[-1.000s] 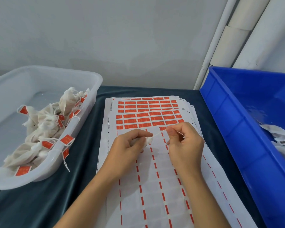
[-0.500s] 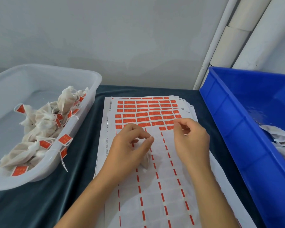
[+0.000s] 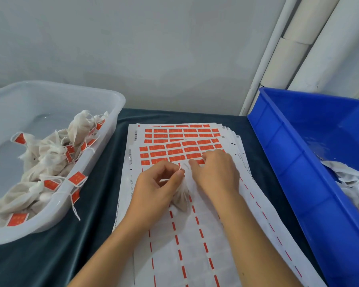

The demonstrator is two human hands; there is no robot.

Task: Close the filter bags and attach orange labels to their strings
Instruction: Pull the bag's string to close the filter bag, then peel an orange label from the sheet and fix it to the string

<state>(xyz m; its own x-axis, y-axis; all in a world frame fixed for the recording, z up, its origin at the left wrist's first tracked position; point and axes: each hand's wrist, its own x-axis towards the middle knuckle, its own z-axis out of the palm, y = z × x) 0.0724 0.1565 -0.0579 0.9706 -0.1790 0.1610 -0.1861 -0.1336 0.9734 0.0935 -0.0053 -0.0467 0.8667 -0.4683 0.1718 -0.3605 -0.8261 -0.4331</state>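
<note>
My left hand [image 3: 157, 188] grips a small white filter bag [image 3: 181, 198] against the label sheet and pinches its thin white string [image 3: 180, 169] between thumb and forefinger. My right hand [image 3: 217, 172] lies just right of it. Its bent fingertips rest on the nearest row of orange labels [image 3: 175, 151]. The thumb is hidden, so I cannot see whether it pinches a label. The stack of label sheets [image 3: 195, 245] lies in the middle of the table, and its lower part is peeled bare.
A translucent white bin [image 3: 114, 112] on the left holds several closed bags with orange labels [image 3: 48, 160]. A blue bin [image 3: 294, 162] on the right holds white bags [image 3: 350, 179]. Dark cloth [image 3: 95, 204] covers the table. A wall and white pipes stand behind.
The two hands had the string stretched between them. The right hand then let go and moved up to the orange label row, while the left hand lowered the bag onto the sheet.
</note>
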